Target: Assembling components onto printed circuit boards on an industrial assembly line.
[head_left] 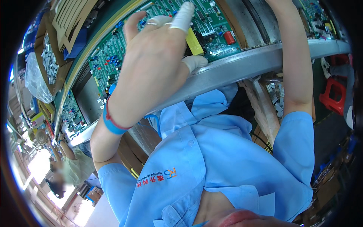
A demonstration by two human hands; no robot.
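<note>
My left hand (153, 60) reaches over a green circuit board (223, 51) packed with small parts. Its fingers are apart, several wearing white finger cots, and the thumb lies at the board's near edge by the metal rail (242, 62). Between thumb and index finger shows a yellow block-shaped component (194, 43); I cannot tell whether the fingers touch it. A red cylindrical component (229, 38) stands to the right. Around my left wrist is a blue strap (113, 123). My right forearm (297, 56) runs up past the top edge, which cuts off the hand.
More circuit boards lie on the line at left (72, 113) and right (317, 24). A cardboard box of grey parts (49, 62), a plastic bag (38, 81) and a blue bin (77, 44) are far left. A red stool (334, 94) stands right. Another person (77, 166) is at left.
</note>
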